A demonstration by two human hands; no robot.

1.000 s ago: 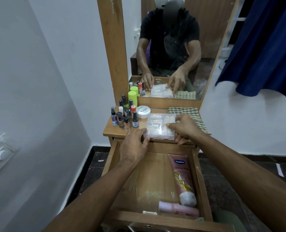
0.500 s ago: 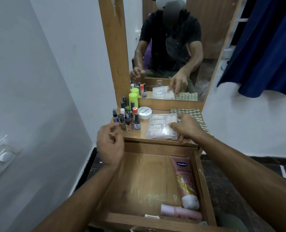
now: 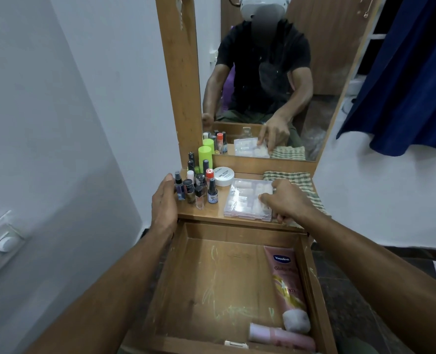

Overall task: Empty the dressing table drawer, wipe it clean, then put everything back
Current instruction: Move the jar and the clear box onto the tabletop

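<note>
The drawer (image 3: 211,277) is seen pulled out below the front edge of the worktop (image 3: 201,213). A pink tube (image 3: 287,282) is laid along the drawer's right wall, cap towards the front. A second, paler pink tube (image 3: 280,337) is laid across the front right corner, just beside that cap. A small white item (image 3: 233,344) is seen at the front wall; what it is cannot be told.

On the worktop, a clear plastic box (image 3: 247,198) is placed near the front edge, right of the middle. The right hand (image 3: 285,201) is rested on the box's right side, with fingers curled over its lid and right edge. A checked cloth (image 3: 293,180) is spread at the right edge of the worktop, partly under that hand.

A cluster of small bottles (image 3: 196,187) is gathered at the left edge of the worktop, with a green bottle (image 3: 204,155) behind them at the back. A round white tub (image 3: 223,176) is set between the bottles and the box. The left hand (image 3: 164,200) is held at the left edge, fingers straight and together, the fingertips just beside the outermost bottle; whether it is touched cannot be told. Nothing is gripped by it.

A mirror (image 3: 262,72) is fixed along the back edge.
</note>
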